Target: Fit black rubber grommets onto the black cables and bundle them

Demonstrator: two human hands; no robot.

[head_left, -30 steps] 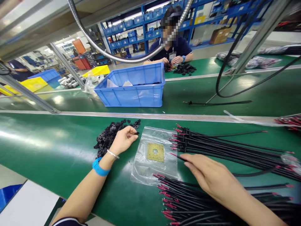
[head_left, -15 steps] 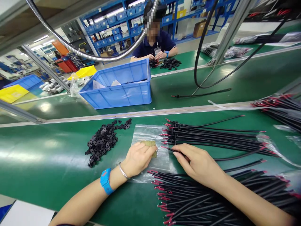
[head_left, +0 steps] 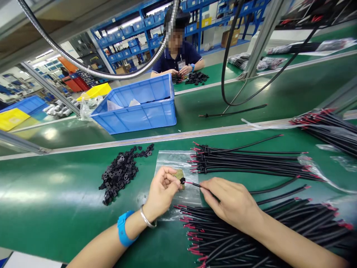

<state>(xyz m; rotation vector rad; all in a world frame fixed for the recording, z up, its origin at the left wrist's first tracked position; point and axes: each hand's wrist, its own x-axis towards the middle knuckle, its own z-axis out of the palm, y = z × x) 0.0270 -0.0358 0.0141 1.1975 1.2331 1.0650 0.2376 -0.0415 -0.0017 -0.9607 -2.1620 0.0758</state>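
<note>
My left hand (head_left: pixel 163 190) pinches a small black plastic clip (head_left: pixel 182 181) between thumb and fingers. My right hand (head_left: pixel 227 195) is closed on a black cable (head_left: pixel 196 185) near its end. The cable's thin red wire tip reaches to the clip; whether it has entered the hole I cannot tell. Under the left fingers lies a tan sponge-like pad (head_left: pixel 179 174) on a clear plastic bag (head_left: pixel 170 158). A heap of similar black clips (head_left: pixel 119 173) lies to the left. Cables with clips on them (head_left: pixel 245 160) lie beyond my right hand, and a bundle of cables (head_left: pixel 240 230) lies nearer.
A blue bin (head_left: pixel 136 115) stands behind a metal rail (head_left: pixel 178 134). More cables (head_left: pixel 331 130) lie at the far right. A metal hose (head_left: pixel 111 76) and a dark cable loop (head_left: pixel 224 74) hang in front. Across the bench sits a co-worker (head_left: pixel 178 56), hands at similar parts.
My left hand has turned and lifted slightly, and a black clip now shows in its pinch. The cable's wire tip in my right hand has met the clip. The view has shifted a little.
</note>
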